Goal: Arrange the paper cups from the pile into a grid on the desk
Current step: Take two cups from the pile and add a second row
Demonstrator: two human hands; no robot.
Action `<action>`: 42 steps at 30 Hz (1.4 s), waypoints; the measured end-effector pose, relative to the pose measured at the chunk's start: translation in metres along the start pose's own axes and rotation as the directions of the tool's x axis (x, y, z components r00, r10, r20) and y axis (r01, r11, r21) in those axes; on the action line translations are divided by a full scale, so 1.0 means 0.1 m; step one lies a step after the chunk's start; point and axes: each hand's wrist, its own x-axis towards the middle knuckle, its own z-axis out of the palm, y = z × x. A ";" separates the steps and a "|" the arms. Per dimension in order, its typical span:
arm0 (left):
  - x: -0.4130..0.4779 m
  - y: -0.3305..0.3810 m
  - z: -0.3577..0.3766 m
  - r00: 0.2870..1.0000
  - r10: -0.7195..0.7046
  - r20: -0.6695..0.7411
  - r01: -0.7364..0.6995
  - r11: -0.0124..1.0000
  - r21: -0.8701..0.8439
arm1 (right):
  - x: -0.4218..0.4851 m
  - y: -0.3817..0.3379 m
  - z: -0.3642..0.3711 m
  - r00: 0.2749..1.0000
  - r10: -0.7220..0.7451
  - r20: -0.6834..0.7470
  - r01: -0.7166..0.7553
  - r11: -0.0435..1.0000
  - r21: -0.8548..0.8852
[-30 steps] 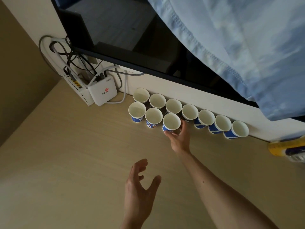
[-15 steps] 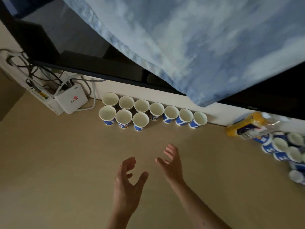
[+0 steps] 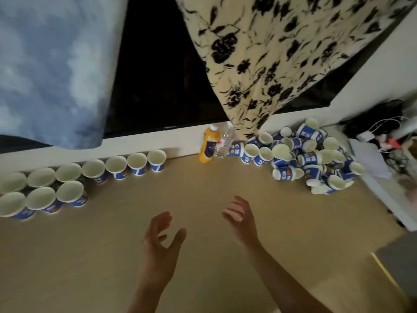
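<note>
Hovers above the desk (image 3: 203, 190) with left hand (image 3: 158, 247) and right hand (image 3: 242, 220) spread, fingers relaxed, gripping nothing. Keeps the pile of paper cups (image 3: 311, 154) far right by the wall (many tipped sideways), beside an orange bottle (image 3: 208, 146) and a clear bottle (image 3: 223, 144). At left, seven upright in the back row (image 3: 93, 169), three in the front row (image 3: 40, 199).

Matt paper cups (image 3: 311, 159); smooth matt wood-look desk (image 3: 203, 188); clear plastic bottle (image 3: 222, 143).

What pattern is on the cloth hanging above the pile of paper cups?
Black flowers on a cream ground; the hanging cloth shows best in the head view.
</note>
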 end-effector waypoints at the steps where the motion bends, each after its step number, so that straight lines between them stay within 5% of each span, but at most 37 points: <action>1: -0.04 0.05 0.18 1.000 0.007 0.008 -0.007 1.000 0.006 | 0.07 -0.01 -0.16 1.000 -0.011 -0.012 0.011 1.000 -0.005; 8: -0.36 0.35 1.50 0.996 -0.014 0.084 0.011 1.000 0.029 | 0.67 0.00 -1.37 0.995 -0.031 -0.091 0.029 0.999 -0.026; 18: -0.78 0.57 2.77 0.989 -0.029 0.148 0.020 0.998 0.066 | 1.74 0.16 -3.07 0.886 0.024 -0.463 -0.117 0.978 -0.174; 23: -0.91 0.51 2.84 0.990 -0.028 0.137 0.009 0.991 0.136 | 2.23 0.16 -3.20 0.910 0.042 -0.413 -0.236 0.872 -0.429; 32: -1.01 0.49 2.88 0.995 -0.042 0.086 0.023 0.979 0.204 | 2.53 0.21 -3.06 0.911 0.034 -0.411 -0.314 0.704 -0.637; 42: -0.85 0.67 3.14 0.991 -0.038 0.128 0.007 0.972 0.237 | 2.67 0.32 -3.14 0.882 0.033 -0.469 -0.306 0.798 -0.519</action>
